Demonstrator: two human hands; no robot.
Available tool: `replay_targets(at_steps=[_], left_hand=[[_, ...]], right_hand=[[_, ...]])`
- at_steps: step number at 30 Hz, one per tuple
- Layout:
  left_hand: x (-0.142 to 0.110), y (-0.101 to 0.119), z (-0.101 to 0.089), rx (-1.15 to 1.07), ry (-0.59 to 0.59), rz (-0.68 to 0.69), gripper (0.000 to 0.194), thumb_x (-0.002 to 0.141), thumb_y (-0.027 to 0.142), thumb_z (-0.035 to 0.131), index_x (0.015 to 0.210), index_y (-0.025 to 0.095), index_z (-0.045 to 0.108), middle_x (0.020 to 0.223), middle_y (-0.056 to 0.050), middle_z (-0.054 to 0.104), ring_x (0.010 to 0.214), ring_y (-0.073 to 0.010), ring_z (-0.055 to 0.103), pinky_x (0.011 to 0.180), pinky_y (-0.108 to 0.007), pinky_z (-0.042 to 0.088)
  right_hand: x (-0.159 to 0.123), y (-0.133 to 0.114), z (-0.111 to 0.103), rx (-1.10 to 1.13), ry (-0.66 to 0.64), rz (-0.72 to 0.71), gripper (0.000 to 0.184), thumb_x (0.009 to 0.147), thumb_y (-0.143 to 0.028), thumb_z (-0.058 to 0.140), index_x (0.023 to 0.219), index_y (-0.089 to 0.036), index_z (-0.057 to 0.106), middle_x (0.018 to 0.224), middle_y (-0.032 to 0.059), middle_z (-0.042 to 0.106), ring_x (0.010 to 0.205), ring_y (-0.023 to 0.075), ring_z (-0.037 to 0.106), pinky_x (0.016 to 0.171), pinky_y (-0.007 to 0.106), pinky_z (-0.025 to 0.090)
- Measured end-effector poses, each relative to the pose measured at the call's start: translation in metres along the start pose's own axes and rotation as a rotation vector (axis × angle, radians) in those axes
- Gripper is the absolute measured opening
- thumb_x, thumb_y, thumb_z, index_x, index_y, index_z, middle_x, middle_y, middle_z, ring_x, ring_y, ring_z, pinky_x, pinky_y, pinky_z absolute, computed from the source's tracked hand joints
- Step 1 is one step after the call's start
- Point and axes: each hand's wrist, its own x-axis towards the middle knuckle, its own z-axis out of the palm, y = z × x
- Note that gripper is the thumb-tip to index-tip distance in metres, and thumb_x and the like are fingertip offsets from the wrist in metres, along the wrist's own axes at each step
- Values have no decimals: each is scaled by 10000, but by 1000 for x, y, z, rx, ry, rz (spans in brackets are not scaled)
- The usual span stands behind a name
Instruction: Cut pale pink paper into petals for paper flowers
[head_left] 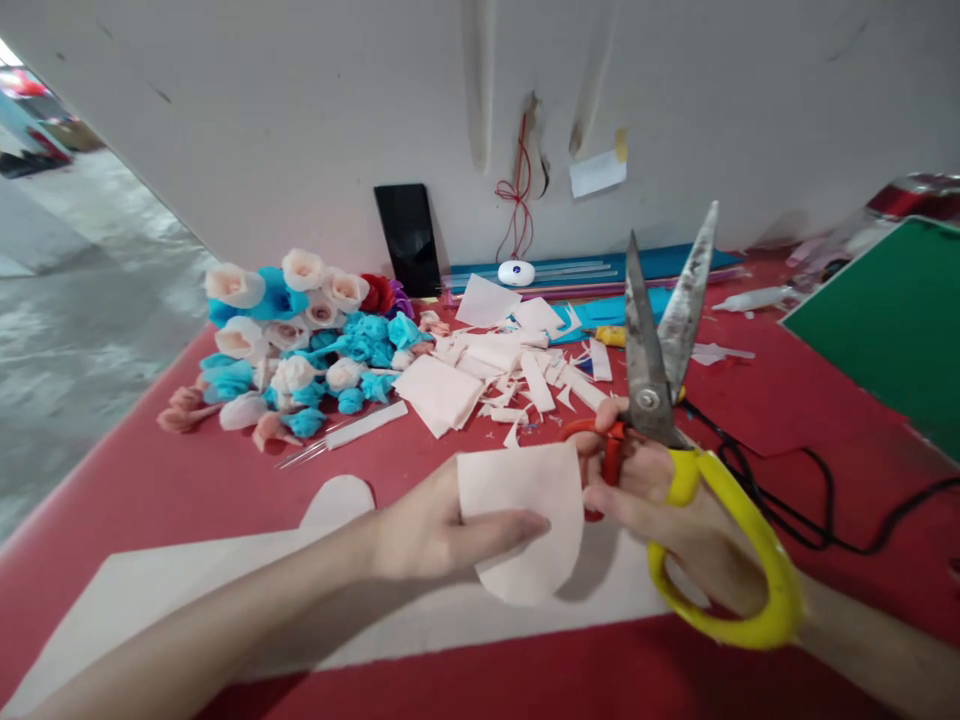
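Observation:
In my left hand (427, 530) is a pale pink paper piece (525, 560), straight along the top and rounded at the bottom, with the thumb lying over its front. My right hand (660, 510) holds a pair of scissors (649, 400), blades spread apart and pointing up. One yellow handle loop hangs over the wrist; a red loop by the fingers seems to be the other handle. My right fingertips are close to the paper's right edge; whether they touch it I cannot tell. Underneath lies a long pale paper sheet (405, 620), with a rounded paper piece (341, 500) at its upper edge.
Cut paper scraps (525, 375) and stacked squares (439, 392) spread across the red table (135, 500). Pink and blue paper flowers (292, 340) are heaped at the left. A phone (409, 238) leans on the wall. A black cord (825, 500) and green board (885, 320) are at right.

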Motion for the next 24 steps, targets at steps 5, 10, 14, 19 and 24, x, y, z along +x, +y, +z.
replay_targets(at_steps=[5, 10, 14, 19, 24], left_hand=[[2, 0, 5, 72, -174, -27, 244, 814, 269, 506, 968, 113, 613, 702, -33, 608, 571, -106, 515, 541, -202, 462], [4, 0, 3, 164, -178, 50, 266, 797, 345, 522, 900, 133, 644, 677, -29, 619, 614, -135, 558, 557, -200, 460], [4, -2, -2, 93, -94, 109, 522, 836, 536, 345, 791, 126, 666, 655, -66, 651, 725, -207, 618, 639, -252, 492], [6, -10, 2, 140, -56, 152, 446, 775, 533, 476, 811, 125, 652, 724, -68, 660, 706, -192, 606, 638, -252, 486], [11, -19, 14, 241, 36, 92, 322, 809, 385, 492, 686, 112, 612, 658, -42, 626, 624, -131, 573, 610, -209, 462]], right_hand=[[-6, 13, -2, 110, -107, 81, 326, 654, -99, 615, 903, -255, 474, 769, -53, 531, 691, 64, 548, 642, 133, 470], [-9, 22, -3, 90, -121, 101, 195, 752, -152, 581, 900, -240, 490, 760, -40, 529, 678, 84, 538, 633, 176, 481], [-8, 15, -9, 30, -84, 157, 90, 798, -277, 562, 864, -217, 549, 838, -2, 554, 769, 123, 555, 696, 223, 486], [-3, 1, -9, 82, -6, 89, 97, 777, -272, 542, 704, -208, 542, 735, -8, 562, 688, 140, 555, 622, 236, 474], [-5, 0, -5, 155, 16, 65, 134, 769, -287, 576, 672, -204, 534, 642, -26, 530, 639, 137, 542, 643, 249, 472]])
